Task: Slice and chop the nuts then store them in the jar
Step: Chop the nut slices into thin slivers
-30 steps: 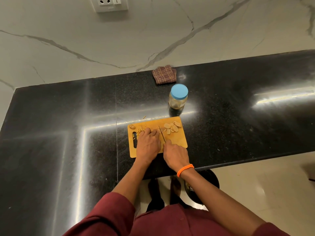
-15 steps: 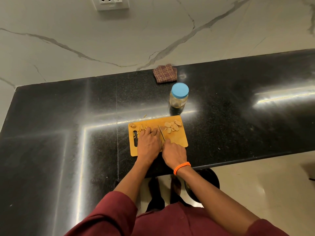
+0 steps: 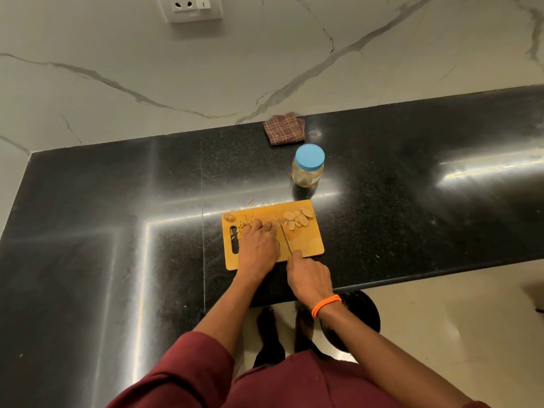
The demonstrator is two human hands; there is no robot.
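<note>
My right hand (image 3: 309,276) is wrapped around the knife (image 3: 286,239) handle, and it has drawn back toward the near edge of the cutting board (image 3: 306,245) compared with a second ago, so more of the blade shows now, lying across the board with its tip at the nut I am working on. My left hand (image 3: 259,245) has barely shifted; its fingers are curled down on that nut just left of the blade, though whether they pinch it or only press it I cannot tell. I judge that one stroke has just ended and the next cut is due.

The whole nuts (image 3: 297,219) wait in a loose cluster at the far right of the board, and the slivers (image 3: 245,223) are piled at the far left, beside my left fingertips (one sliver has escaped onto the black counter (image 3: 117,260) beyond the board). The jar (image 3: 308,166) stands just past the far edge of the board, its blue lid on, a folded checked cloth (image 3: 284,128) farther back by the wall. With that many nuts uncut, storing is some way off.
</note>
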